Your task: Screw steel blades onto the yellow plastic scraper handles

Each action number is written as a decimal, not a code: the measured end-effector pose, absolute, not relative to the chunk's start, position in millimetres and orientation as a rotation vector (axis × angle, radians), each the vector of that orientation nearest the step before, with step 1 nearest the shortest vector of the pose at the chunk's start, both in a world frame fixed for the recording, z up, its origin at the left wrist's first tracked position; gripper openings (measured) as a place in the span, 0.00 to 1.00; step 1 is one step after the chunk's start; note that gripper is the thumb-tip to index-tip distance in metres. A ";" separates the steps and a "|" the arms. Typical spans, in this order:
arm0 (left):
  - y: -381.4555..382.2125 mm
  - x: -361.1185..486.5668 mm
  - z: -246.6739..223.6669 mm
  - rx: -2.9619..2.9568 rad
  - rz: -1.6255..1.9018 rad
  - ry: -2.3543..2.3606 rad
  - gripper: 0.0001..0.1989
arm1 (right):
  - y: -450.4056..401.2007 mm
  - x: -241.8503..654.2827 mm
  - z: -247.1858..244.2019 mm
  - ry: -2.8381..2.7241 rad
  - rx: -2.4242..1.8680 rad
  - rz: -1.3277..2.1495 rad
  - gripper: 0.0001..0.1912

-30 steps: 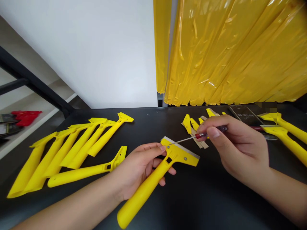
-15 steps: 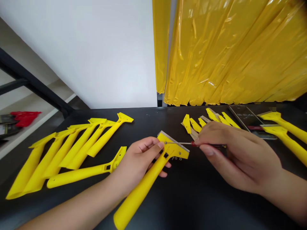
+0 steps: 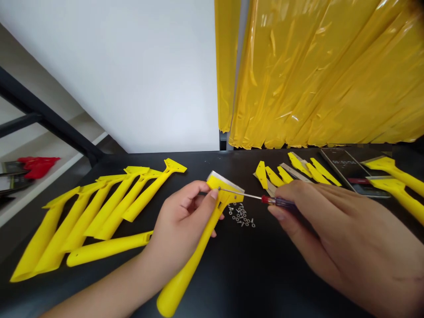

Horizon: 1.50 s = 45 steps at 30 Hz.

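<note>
My left hand (image 3: 185,221) is closed around the head of a yellow scraper (image 3: 190,269), its thumb resting beside a screw on the head. A metal blade (image 3: 228,182) edges the far side of that head. In my right hand (image 3: 338,238) is a screwdriver (image 3: 270,200) with a red and dark handle. Its thin shaft reaches left, and the tip meets the screw near my left thumb. Small screws and nuts (image 3: 241,215) lie in a loose pile on the table just beyond the scraper's head.
Several yellow scraper handles (image 3: 109,198) lie in a row at left, with another handle (image 3: 109,248) nearer me. Yellow clamp plates (image 3: 261,174) and blades lie behind my right hand. A phone (image 3: 344,165) and two bladed scrapers (image 3: 394,190) are at right. Yellow plastic wrapping (image 3: 314,75) hangs behind.
The scraper's head and my left hand have shifted left and slightly away from me. The pile of screws and nuts now shows more fully. The screwdriver tip stays at the same screw.
</note>
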State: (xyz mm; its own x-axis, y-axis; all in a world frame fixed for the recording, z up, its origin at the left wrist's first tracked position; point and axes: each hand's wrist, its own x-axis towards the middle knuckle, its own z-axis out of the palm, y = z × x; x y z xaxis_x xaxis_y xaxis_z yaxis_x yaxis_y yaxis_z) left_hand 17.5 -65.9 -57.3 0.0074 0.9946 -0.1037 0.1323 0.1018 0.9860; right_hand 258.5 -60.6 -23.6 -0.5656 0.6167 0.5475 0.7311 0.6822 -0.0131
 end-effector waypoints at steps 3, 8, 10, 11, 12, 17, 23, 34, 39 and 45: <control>-67.8 16.2 -56.2 1.324 1.055 1.351 0.10 | -63.9 263.0 -34.5 -2.348 -1.032 -0.168 0.05; -72.1 18.1 -55.4 1.436 1.035 1.370 0.11 | -65.8 270.6 -44.6 -2.341 -1.043 0.057 0.05; -72.1 19.0 -56.1 1.450 1.040 1.381 0.11 | -66.2 270.6 -46.2 -2.324 -1.052 0.112 0.06; -71.7 19.4 -56.5 1.451 1.042 1.384 0.12 | -66.6 270.0 -46.9 -2.318 -1.059 0.131 0.06; -71.2 19.8 -56.9 1.449 1.044 1.387 0.12 | -67.1 269.1 -47.5 -2.317 -1.063 0.145 0.06; -69.7 21.3 -57.4 1.432 1.055 1.398 0.11 | -70.8 265.2 -49.3 -2.311 -1.060 0.159 0.05; -70.3 21.5 -54.6 1.448 1.075 1.407 0.11 | -71.8 265.4 -50.0 -2.297 -1.071 0.209 0.03; -68.7 18.7 -56.7 1.460 1.105 1.428 0.10 | -59.7 262.4 -67.7 -2.291 -1.113 0.005 0.04; -70.0 20.3 -55.8 1.473 1.110 1.422 0.10 | -59.5 262.1 -64.4 -2.241 -1.072 -0.212 0.10; -71.6 22.4 -55.8 1.438 1.127 1.401 0.09 | -63.8 260.4 -63.2 -2.286 -1.051 -0.169 0.02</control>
